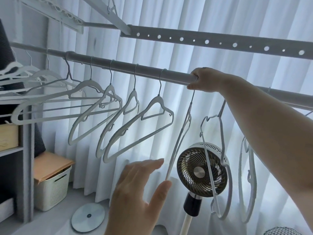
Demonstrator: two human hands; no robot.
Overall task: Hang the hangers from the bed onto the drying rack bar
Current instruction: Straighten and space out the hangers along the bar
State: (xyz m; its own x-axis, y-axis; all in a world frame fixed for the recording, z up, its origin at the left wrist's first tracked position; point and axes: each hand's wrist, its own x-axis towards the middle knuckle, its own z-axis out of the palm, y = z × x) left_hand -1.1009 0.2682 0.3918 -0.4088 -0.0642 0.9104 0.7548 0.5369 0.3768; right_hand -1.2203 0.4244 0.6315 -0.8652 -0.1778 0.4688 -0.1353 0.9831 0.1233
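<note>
Step in hand: seating one hanger's hook on the drying rack bar [118, 65] — judged to be late in the placing, with the release yet to come.
Task's thing: the white hanger [181, 136] hung edge-on below the bar, between the row of hung hangers [135, 129] on the left and a neighbouring hanger [215, 167] on the right.
Right hand [203, 80]: fingers curled over the bar, thumb beneath, pinching the top of the hook against it. The hook itself was hidden under the hand.
Left hand [135, 192]: fingers straight and close together, thumb spread wide. Its tip was touching or just beside the hanger's lower end; which one could not be told.
Next move calls for: checking that the hook sits fully over the bar, then loosening the pinch and letting the left hand calm any swing.
Edges: the perforated upper rail [220, 42] ran just above the knuckles, so lifting the hand had little room.
Open room: a gap along the bar between the hook and the nearest hung one on the left. The standing fan [201, 172] was low behind the hanger.
Supply: the bed was out of view — how many hangers remained could not be told.
</note>
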